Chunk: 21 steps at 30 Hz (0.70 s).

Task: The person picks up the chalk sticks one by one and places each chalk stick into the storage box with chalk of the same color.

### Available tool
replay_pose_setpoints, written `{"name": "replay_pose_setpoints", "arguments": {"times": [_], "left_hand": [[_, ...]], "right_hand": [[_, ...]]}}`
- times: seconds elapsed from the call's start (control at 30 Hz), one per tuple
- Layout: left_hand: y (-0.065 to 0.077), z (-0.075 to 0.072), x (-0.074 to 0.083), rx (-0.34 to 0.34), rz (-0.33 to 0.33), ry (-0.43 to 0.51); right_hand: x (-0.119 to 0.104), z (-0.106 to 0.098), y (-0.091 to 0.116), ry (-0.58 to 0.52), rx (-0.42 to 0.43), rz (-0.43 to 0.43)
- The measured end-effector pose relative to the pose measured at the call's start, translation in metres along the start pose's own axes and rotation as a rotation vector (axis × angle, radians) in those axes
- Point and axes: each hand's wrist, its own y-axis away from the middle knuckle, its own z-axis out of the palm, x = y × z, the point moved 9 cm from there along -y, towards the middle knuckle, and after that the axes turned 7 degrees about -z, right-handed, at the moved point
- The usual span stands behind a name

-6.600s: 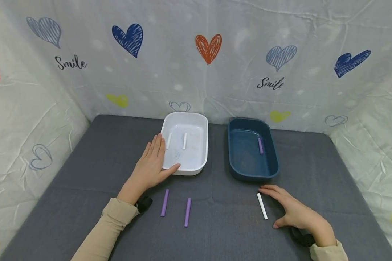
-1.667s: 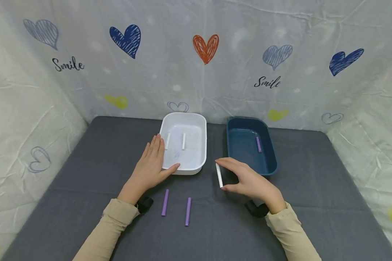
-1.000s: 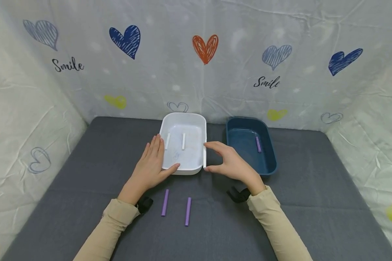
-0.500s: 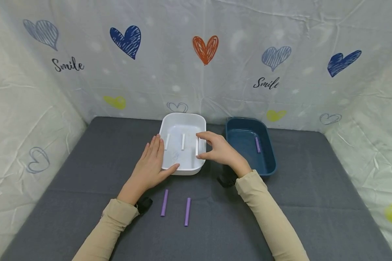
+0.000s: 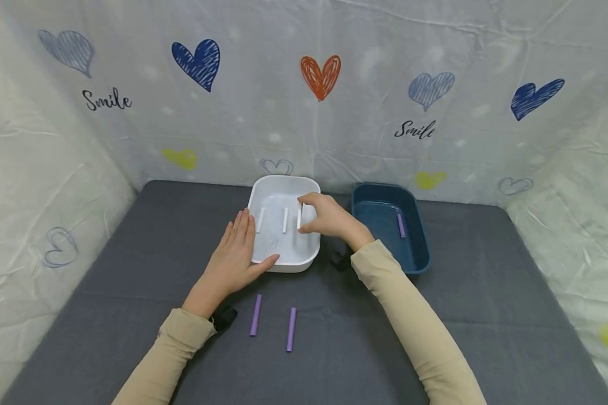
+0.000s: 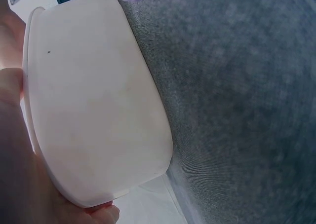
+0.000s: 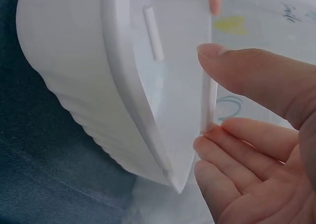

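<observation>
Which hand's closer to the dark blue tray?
Right. The right hand is over the white tray, just left of the dark blue tray; the left hand rests against the white tray's left side.

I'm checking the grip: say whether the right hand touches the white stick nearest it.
Touching. The right wrist view shows the right hand pinching that white stick by its ends.

Cloth-walled booth (image 5: 263, 112), grey table (image 5: 486, 281), heart-print sheets (image 5: 45, 185) on 3 sides
</observation>
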Motion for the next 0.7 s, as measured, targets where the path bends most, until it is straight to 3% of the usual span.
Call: {"name": "replay_pose_setpoints", "arguments": {"times": [0.7], "left_hand": [[0.001, 0.0, -0.001, -0.005, -0.001, 0.004]], "right_hand": [[0.018, 0.006, -0.026, 0.119, -0.143, 0.22]]}}
